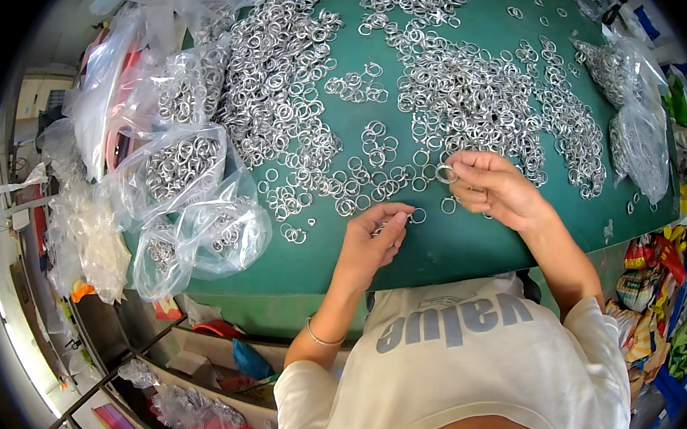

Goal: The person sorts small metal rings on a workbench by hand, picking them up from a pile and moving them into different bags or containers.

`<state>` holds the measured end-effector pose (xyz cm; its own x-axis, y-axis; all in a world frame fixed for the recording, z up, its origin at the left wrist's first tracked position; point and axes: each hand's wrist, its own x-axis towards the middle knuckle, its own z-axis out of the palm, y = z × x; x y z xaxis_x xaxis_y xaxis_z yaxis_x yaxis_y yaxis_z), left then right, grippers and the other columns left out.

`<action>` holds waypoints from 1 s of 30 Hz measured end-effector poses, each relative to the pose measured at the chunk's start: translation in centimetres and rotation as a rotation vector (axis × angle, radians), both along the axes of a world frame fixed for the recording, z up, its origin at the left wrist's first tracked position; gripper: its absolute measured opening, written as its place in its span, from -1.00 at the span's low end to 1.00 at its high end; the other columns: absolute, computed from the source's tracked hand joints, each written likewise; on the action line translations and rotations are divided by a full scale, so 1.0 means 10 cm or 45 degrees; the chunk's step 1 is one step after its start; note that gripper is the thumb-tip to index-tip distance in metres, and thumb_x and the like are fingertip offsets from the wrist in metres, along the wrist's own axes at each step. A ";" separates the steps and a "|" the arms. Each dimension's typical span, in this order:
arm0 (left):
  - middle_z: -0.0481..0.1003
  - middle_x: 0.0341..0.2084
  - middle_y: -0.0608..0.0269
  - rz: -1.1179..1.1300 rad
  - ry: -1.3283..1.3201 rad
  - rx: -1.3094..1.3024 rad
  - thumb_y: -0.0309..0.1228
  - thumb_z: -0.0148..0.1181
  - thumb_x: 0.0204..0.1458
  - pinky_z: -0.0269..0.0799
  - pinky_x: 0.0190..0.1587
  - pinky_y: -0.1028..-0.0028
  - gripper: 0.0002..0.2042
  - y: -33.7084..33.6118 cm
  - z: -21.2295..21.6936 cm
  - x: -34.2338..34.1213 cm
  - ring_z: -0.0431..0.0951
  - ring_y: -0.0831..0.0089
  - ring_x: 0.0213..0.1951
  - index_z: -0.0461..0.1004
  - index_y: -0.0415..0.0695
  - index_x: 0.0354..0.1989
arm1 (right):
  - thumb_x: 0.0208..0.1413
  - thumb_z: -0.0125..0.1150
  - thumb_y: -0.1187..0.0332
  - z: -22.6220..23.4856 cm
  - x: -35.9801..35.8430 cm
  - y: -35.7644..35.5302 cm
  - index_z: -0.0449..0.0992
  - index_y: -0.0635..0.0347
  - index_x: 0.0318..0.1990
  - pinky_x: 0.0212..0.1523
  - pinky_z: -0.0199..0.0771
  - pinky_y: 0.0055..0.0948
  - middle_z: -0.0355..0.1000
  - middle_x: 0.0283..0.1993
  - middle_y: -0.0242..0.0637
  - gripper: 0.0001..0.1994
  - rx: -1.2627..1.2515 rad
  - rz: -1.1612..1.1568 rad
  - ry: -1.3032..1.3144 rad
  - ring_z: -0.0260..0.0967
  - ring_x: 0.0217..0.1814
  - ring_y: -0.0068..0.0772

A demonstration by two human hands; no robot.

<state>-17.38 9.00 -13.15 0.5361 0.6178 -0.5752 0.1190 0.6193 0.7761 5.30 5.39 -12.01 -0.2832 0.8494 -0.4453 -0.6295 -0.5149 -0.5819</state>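
Note:
My left hand [375, 237] is near the front edge of the green table, its thumb and index finger closed on a silver metal ring [419, 216]. A bit of shiny metal shows in the curl of its other fingers, too hidden to tell apart. Higher and to the right, my right hand [493, 189] pinches another silver ring [445, 173] between thumb and index finger, its remaining fingers curled. The two held rings are apart. Loose rings [378, 181] lie just beyond both hands, and a large heap of rings [479, 96] spreads behind my right hand.
A second heap of rings [266, 73] covers the table's left part. Clear plastic bags of rings [183, 167] crowd the left edge; more bags [639, 143] stand at the right. Green tabletop [300, 271] shows along the front. Colourful packages [650, 268] fill the right side beyond the table.

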 end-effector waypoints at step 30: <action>0.38 -0.68 0.38 0.622 -0.202 0.690 -0.32 0.14 0.08 0.17 -0.71 0.66 -0.81 1.25 0.77 -0.25 0.28 0.67 -0.70 0.47 -0.21 -0.31 | 0.22 -0.11 0.22 -0.11 -0.16 -0.11 0.29 0.39 0.05 0.05 0.23 -0.32 0.33 -0.09 -0.20 -0.60 -0.064 -0.346 0.675 0.26 0.00 -0.27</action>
<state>-19.92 21.46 -5.48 0.1789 0.9820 -0.0608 -0.2102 0.0986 0.9727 3.69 4.27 -13.12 -0.2530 0.9040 -0.3445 -0.9405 -0.3133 -0.1314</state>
